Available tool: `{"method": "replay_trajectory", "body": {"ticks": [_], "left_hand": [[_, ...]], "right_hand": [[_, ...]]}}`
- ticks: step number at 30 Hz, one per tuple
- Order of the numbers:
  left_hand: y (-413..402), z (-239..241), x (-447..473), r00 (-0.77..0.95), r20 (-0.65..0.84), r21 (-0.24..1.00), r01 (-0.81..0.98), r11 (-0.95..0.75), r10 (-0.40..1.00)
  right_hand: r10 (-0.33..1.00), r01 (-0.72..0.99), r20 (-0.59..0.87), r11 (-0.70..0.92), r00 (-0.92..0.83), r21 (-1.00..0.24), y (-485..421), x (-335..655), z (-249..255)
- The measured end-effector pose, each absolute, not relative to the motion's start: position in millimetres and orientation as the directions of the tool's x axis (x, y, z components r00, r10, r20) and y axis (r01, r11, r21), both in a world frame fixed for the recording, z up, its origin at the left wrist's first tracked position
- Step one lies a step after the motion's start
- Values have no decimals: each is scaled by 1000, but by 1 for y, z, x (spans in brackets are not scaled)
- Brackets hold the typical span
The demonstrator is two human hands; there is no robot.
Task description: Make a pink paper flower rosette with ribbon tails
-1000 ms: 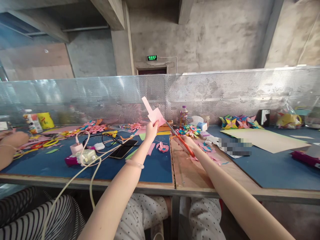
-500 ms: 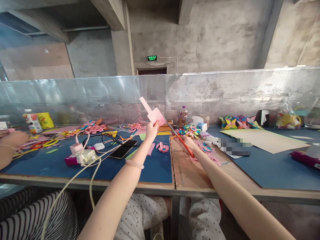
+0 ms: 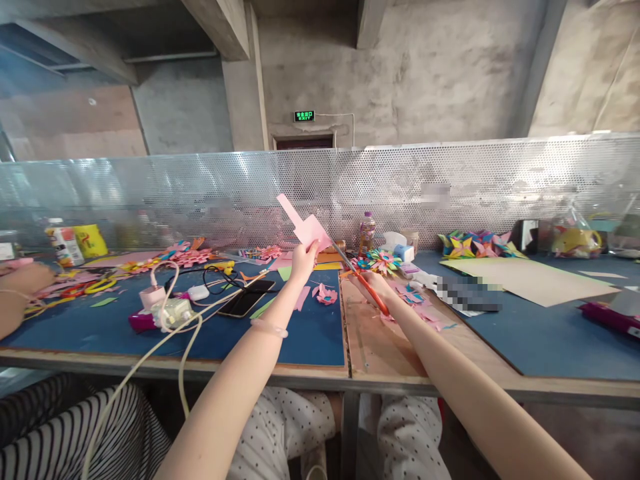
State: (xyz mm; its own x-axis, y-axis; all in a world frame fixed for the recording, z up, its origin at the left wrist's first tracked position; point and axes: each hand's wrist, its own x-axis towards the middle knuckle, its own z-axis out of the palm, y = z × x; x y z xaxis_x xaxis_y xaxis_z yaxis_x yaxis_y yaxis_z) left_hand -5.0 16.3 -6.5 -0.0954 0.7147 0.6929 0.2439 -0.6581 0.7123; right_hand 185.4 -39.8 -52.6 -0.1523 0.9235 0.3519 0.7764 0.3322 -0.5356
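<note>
head view: keep your left hand [image 3: 302, 261] pinched firmly on the pink paper [image 3: 306, 224], held up above the blue mat [image 3: 300, 333], and feed it steadily. your right hand [image 3: 371, 283] is closed around the orange scissors [image 3: 361, 277], blades meeting the paper's lower right edge.

We can read one sign only: the green exit sign [image 3: 304, 115] on the concrete wall [image 3: 425, 67] above the doorway says "EXIT". Its upper line is too small for us to read.
</note>
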Motion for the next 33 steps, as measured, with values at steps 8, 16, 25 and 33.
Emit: {"method": "replay_trajectory", "body": {"ticks": [8, 16, 25, 33], "left_hand": [[15, -6, -5, -98, 683, 723, 232, -651, 724], [11, -3, -5, -92, 667, 739, 206, -641, 740], [12, -4, -7, -78, 654, 751, 190, -632, 753], [10, -3, -5, -35, 632, 769, 158, -620, 774]], "right_hand": [[922, 764, 359, 335, -145, -551, -42, 184, -51], [909, 740, 386, 366, -155, -564, -42, 184, -51], [871, 677, 439, 460, -220, -574, -41, 185, -54], [874, 696, 439, 448, -209, -562, -33, 189, -59]]}}
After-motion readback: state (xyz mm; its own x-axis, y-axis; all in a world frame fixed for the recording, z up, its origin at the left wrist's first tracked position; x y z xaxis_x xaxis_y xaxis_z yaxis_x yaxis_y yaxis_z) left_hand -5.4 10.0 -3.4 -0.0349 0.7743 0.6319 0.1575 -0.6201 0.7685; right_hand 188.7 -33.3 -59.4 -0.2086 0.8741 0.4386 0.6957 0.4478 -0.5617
